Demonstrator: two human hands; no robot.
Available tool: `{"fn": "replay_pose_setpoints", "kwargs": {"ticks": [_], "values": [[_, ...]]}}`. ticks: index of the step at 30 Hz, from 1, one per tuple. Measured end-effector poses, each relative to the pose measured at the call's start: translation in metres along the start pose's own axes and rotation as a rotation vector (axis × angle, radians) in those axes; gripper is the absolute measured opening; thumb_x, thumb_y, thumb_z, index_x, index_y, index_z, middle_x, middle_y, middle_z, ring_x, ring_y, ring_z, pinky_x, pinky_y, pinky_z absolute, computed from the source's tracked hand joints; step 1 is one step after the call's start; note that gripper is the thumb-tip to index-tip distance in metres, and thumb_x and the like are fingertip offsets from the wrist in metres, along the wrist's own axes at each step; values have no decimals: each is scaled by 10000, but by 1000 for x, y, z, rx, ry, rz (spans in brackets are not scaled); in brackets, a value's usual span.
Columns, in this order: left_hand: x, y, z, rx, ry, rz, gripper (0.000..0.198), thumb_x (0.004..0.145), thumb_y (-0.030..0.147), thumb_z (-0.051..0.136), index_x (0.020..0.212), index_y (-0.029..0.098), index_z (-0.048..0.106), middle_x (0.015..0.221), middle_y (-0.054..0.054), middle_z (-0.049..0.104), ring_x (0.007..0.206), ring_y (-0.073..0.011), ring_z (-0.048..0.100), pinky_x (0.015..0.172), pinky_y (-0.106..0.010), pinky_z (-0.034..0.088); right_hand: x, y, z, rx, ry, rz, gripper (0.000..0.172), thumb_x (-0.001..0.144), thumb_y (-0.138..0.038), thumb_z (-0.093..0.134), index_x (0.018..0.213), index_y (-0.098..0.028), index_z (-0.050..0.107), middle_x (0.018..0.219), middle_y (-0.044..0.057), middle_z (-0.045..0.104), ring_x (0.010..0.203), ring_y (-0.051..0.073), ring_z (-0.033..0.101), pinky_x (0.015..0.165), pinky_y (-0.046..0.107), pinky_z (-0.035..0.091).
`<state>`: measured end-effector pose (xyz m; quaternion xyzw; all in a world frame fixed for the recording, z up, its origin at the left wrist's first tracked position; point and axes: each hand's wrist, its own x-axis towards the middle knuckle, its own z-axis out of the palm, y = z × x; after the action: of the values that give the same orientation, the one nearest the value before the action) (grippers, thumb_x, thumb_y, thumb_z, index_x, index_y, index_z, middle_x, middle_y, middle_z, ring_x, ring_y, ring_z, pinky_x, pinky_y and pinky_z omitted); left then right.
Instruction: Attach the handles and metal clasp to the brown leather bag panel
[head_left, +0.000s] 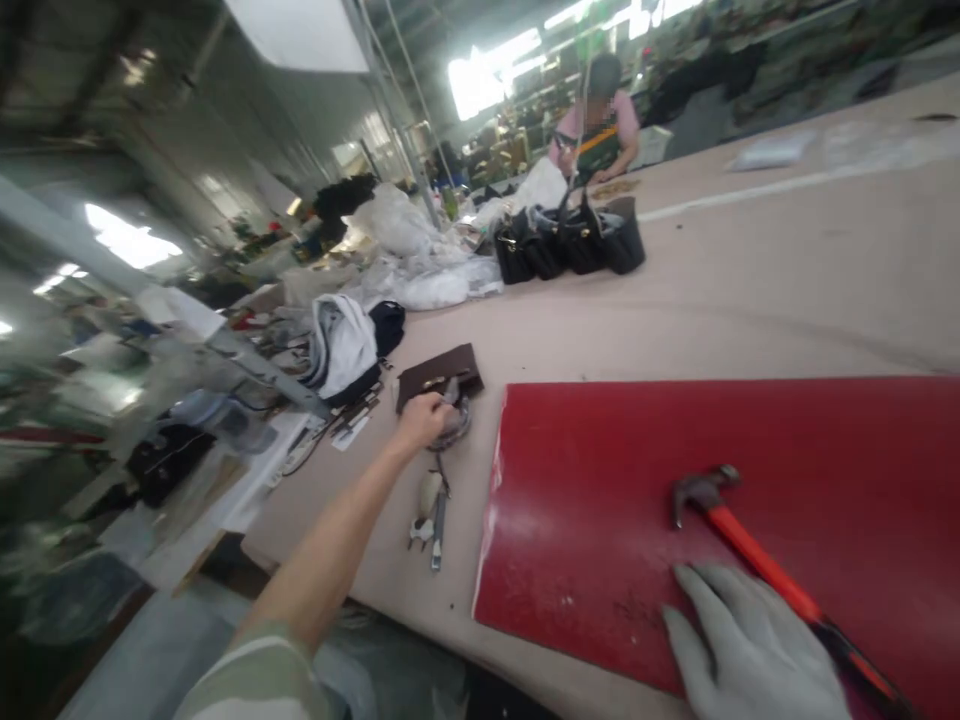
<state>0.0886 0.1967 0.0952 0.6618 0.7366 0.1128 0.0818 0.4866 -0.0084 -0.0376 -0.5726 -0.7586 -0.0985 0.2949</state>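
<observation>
My left hand (422, 419) is stretched far out to the left side of the table, its fingers closed round a small grey object I cannot make out, right beside a dark brown leather piece (439, 373). My right hand (750, 650), in a grey glove, lies flat and open on a red mat (600, 480) at the table's near edge. A hammer (757, 560) with an orange handle and a dark head rests on the mat just beside my right hand, untouched.
Small tools (431, 515) lie on the beige table between my left arm and the mat. Several black handbags (570, 240) stand further back. White cloth and plastic wrappings (405, 260) pile up at the left. A person in pink (596, 125) works at the far end.
</observation>
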Motion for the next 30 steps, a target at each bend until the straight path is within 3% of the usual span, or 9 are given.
{"fn": "replay_pose_setpoints", "kwargs": {"ticks": [4,7,10,12,15,17,21,26,30], "values": [[-16,12,-23,1,178,37,275,931,311,526,975,133,732,871,-78,725,845,-230,642,748,-303,431,12,-21,-20,-92,-15,-5,311,958,-301,538,1088,-90,725,1116,185,712,1039,355,635,964,542,521],[-74,40,-18,-84,234,277,217,948,328,550,897,180,701,828,-44,705,789,-206,633,722,-292,436,9,-23,-23,-82,-32,23,308,959,-298,553,1107,-86,720,1131,180,706,1072,356,625,990,542,511],[-157,77,18,-107,113,588,194,980,250,525,860,187,663,812,-49,674,749,-204,608,711,-317,444,5,-22,-21,-66,-33,34,307,960,-305,562,1117,-90,714,1143,175,703,1086,357,622,996,539,510],[-209,97,51,-75,5,716,141,946,171,549,832,191,629,803,-49,664,751,-219,605,698,-340,451,4,-20,-20,-51,-28,40,305,965,-321,562,1126,-103,704,1148,169,702,1084,352,626,990,535,514],[-267,115,89,-25,-135,789,54,905,152,607,863,184,607,823,-48,664,751,-231,610,714,-369,487,1,-16,-18,9,-2,43,311,982,-341,535,1151,-122,677,1137,160,702,1063,333,643,957,517,532],[-290,120,102,-13,-200,791,21,908,159,608,906,179,603,860,-52,667,782,-238,620,746,-385,510,0,-13,-20,74,24,88,318,995,-347,510,1183,-137,658,1146,153,701,1061,319,656,940,499,542],[-302,124,108,-21,-277,849,53,937,204,573,922,161,602,875,-67,668,805,-241,633,751,-388,524,5,-12,-28,186,41,181,318,1013,-347,485,1220,-163,642,1167,141,701,1079,300,668,951,476,545],[-289,130,109,-19,-371,934,98,853,180,617,937,130,624,906,-97,696,846,-246,674,734,-371,530,31,-26,-36,167,-78,35,340,983,-378,552,1211,-154,668,1217,143,687,1125,319,636,995,492,521],[-279,134,105,-28,-432,947,147,853,192,632,976,113,645,948,-109,723,879,-255,700,740,-379,552,47,-45,-29,130,-196,-47,412,908,-408,659,1226,-147,690,1312,156,648,1226,364,577,1117,577,421]]}}
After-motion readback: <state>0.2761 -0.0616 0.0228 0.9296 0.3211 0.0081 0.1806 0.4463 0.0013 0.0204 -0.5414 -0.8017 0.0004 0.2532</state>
